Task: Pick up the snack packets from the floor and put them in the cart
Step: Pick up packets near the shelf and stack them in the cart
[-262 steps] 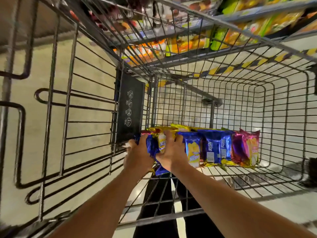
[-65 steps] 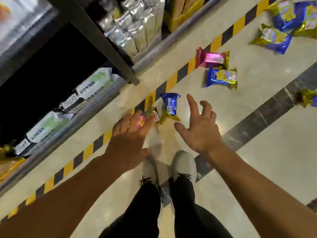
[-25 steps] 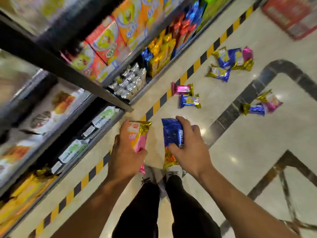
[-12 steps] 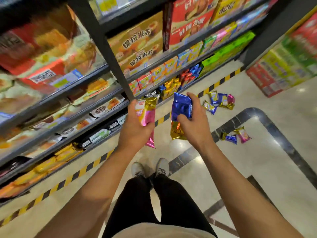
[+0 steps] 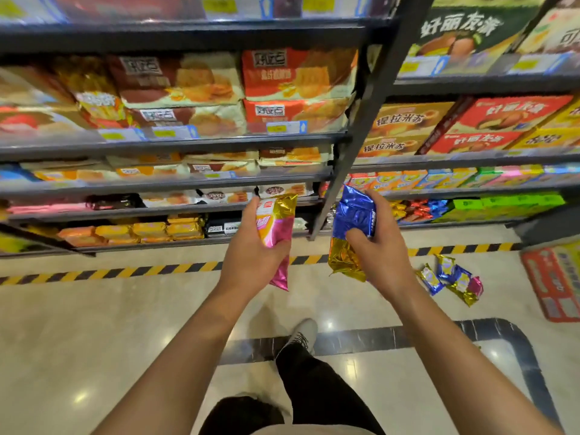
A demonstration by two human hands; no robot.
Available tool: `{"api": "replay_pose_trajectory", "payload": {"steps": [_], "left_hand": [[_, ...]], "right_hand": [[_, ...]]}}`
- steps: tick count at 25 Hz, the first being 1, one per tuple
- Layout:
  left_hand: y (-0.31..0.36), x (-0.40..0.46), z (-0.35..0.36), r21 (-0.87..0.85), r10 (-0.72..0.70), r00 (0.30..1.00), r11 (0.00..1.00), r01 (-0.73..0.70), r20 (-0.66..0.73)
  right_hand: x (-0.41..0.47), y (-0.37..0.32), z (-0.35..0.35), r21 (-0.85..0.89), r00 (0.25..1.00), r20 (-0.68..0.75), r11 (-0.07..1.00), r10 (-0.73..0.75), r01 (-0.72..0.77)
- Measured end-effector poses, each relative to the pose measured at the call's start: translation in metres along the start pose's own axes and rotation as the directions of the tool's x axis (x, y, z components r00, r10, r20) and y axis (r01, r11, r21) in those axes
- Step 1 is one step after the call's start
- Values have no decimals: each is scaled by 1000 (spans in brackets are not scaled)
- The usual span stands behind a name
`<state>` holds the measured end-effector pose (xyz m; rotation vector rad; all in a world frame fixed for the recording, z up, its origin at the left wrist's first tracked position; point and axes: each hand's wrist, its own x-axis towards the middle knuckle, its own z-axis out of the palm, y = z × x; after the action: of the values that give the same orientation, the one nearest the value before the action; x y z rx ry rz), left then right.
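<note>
head view: left hand [image 5: 251, 259] clamped on pink packet [image 5: 275, 233]; right hand [image 5: 381, 252] clamped on blue packet [image 5: 353, 215], both held above floor [image 5: 94, 324]. loose packets [image 5: 452, 279] lie on floor beside striped tape [image 5: 125, 273].

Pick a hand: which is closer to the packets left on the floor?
Right. The right hand, holding a blue packet, is nearer the floor packets; the left hand holds a pink packet.
</note>
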<state>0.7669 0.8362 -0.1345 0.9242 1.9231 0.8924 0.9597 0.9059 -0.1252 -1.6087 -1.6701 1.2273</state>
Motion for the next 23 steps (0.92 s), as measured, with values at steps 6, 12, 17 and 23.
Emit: {"api": "replay_pose_trajectory", "payload": {"steps": [6,12,17,23], "left_hand": [[-68,-73,-111,-153,-133,967,983,101,-216],[-136,-172,-207,-308,-250,874,943,123,-416],[-187,-245,-271,-408,-350,752,905,118,-559],[-220,-305,-336,-500,-436,616,863,78,-656]], "right_hand": [[-42,-66,99,21,961,227,987,-160,160],[-127,-126,215,84,833,486,963,-265,257],[-199,-168,296,83,707,648,949,-284,305],[-262,-228,372,143,537,747,884,-391,445]]}}
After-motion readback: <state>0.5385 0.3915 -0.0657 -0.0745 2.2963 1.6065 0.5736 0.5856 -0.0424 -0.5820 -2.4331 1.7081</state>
